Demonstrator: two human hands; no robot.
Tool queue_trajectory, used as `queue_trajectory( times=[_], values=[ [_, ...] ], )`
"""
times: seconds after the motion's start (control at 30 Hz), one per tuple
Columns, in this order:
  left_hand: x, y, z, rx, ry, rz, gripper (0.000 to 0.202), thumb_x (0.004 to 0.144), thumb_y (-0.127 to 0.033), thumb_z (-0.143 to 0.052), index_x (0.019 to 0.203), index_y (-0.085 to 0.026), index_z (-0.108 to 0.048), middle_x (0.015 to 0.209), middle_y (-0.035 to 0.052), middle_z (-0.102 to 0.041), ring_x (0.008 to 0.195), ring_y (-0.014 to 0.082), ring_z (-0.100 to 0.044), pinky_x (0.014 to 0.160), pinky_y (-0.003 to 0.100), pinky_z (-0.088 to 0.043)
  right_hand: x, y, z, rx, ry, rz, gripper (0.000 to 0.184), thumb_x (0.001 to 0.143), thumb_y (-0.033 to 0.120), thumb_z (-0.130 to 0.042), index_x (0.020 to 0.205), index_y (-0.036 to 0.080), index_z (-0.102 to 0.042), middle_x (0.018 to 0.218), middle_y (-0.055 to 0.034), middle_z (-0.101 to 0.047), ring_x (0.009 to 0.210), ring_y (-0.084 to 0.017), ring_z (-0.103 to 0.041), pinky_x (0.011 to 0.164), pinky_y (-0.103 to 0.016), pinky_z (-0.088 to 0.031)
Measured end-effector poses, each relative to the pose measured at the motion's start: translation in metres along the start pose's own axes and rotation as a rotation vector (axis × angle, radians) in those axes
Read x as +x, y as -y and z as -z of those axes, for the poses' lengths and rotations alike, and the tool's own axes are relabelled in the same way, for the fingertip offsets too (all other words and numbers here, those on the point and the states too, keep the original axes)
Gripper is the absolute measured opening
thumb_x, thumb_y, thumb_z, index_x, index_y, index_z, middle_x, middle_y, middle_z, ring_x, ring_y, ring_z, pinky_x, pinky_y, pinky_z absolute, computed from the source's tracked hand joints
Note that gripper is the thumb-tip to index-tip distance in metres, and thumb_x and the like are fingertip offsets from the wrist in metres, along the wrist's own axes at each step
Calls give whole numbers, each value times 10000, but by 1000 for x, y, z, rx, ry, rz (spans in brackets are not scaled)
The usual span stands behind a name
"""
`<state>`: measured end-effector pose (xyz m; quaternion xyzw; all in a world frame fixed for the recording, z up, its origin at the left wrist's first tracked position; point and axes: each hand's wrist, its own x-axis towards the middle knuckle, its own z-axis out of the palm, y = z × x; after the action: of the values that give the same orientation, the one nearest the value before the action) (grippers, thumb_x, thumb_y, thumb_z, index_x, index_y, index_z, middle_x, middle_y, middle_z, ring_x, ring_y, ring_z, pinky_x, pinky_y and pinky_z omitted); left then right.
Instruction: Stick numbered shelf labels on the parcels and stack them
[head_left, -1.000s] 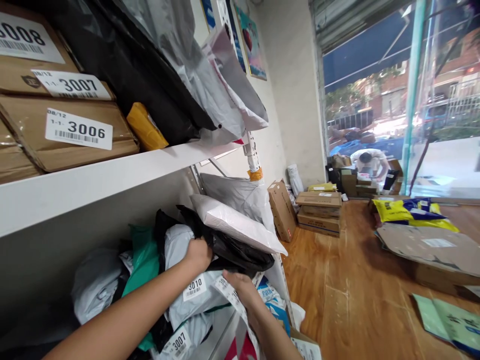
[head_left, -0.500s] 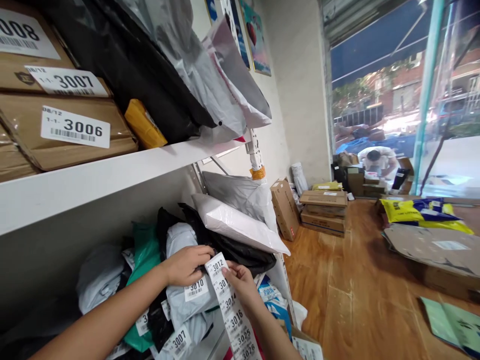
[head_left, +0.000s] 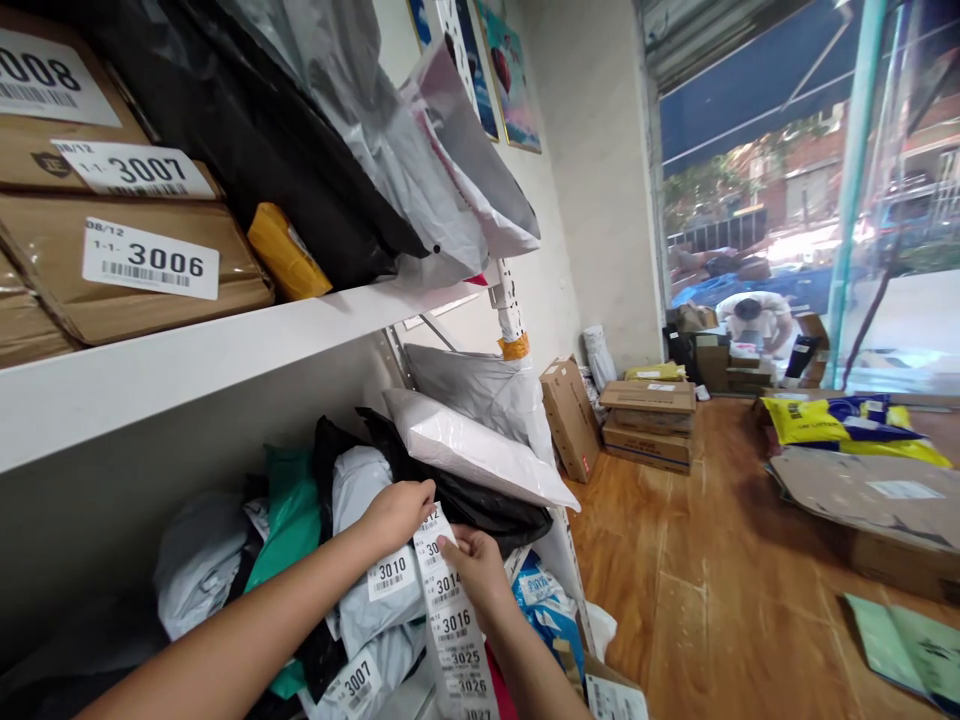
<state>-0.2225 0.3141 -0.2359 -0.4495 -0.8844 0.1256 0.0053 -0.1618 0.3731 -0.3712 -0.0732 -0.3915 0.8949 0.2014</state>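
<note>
A long strip of white number labels (head_left: 455, 625) hangs in front of the lower shelf, printed 3014, 3016, 3025 and so on. My right hand (head_left: 480, 572) pinches its right edge near the top, thumb across the front. At the strip's top end, the closed fingers of my left hand (head_left: 399, 515) cover part of the 3012 label. Just below that hand is a grey parcel bag (head_left: 360, 480) bearing a 3010 label (head_left: 391, 573). A black bag (head_left: 480, 505) lies behind both hands, under a white padded mailer (head_left: 480, 445).
A white shelf board (head_left: 225, 365) crosses above my arms, carrying labelled cartons (head_left: 45, 225) and bags. A green bag (head_left: 289, 510) lies at left. Boxes (head_left: 649, 420) stand on the wooden floor by the wall. Beyond the glass, a person (head_left: 757, 318) bends among parcels.
My left hand has risen slightly to the strip's top end and its fingers have closed there. The strip now hangs straighter, its top label partly covered.
</note>
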Motion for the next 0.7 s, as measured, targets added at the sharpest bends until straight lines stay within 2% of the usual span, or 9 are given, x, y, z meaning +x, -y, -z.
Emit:
queue_trajectory(
  times=[0.17,0.27,0.33,0.37,0.43,0.5,0.53,0.6,0.7],
  values=[
    [-2,-5,-9,126,-15,25,174,878,-229,-386,914,-180,-549,978,83,-577,867,207,-606,729,311,-443,-19,-10,6,-17,-197,-70,622,378,720,-694,402,218,-326,378,80,-317,413,-52,-235,443,-235,-180],
    [-3,-13,-12,220,-12,98,196,875,-209,-392,976,-138,-544,1034,116,-545,850,213,-608,723,324,-466,-41,-27,18,-26,-112,-105,654,414,723,-686,405,226,-260,387,91,-260,419,-46,-199,445,-236,-152],
    [-4,-19,-11,283,-99,147,256,855,-152,-401,1086,-119,-509,1059,140,-539,859,233,-597,706,345,-474,-55,-32,31,-5,-52,-78,643,464,674,-714,438,220,-259,405,96,-266,426,-43,-198,450,-230,-152],
    [-3,-23,-10,314,-159,99,295,848,-119,-396,1126,-128,-493,1067,144,-543,894,246,-584,720,359,-473,-60,-31,38,17,-45,-51,626,492,643,-726,457,214,-271,416,92,-294,431,-45,-217,454,-224,-163],
    [-2,-26,-7,349,-214,-179,313,842,-70,-372,1095,-167,-527,1027,124,-576,966,255,-552,788,383,-456,-64,-20,52,73,-49,16,563,541,553,-760,502,201,-321,449,82,-370,445,-51,-279,468,-211,-205],
    [1,-25,-4,308,-97,-532,246,836,-86,-397,912,-196,-604,899,80,-617,917,228,-558,812,364,-440,-61,-2,63,140,-24,52,460,552,449,-796,584,199,-411,501,67,-470,467,-69,-378,495,-207,-278],
    [2,-22,-3,250,-16,-641,199,817,-114,-444,837,-204,-620,843,61,-626,867,212,-567,795,341,-441,-57,7,66,167,8,45,412,545,409,-810,660,206,-471,539,58,-524,481,-85,-432,515,-215,-321],
    [5,-15,-2,70,97,-678,158,766,-148,-507,803,-216,-644,813,32,-639,798,176,-579,758,290,-448,-47,20,70,175,91,-5,442,537,379,-819,855,223,-554,626,29,-610,521,-123,-524,556,-250,-390],
    [9,-10,-2,-186,105,-485,249,834,-205,-410,871,-221,-656,887,18,-663,831,145,-600,768,245,-443,-30,24,66,107,118,-47,433,581,433,-783,897,187,-619,660,-2,-639,558,-129,-552,569,-250,-397]
  ],
)
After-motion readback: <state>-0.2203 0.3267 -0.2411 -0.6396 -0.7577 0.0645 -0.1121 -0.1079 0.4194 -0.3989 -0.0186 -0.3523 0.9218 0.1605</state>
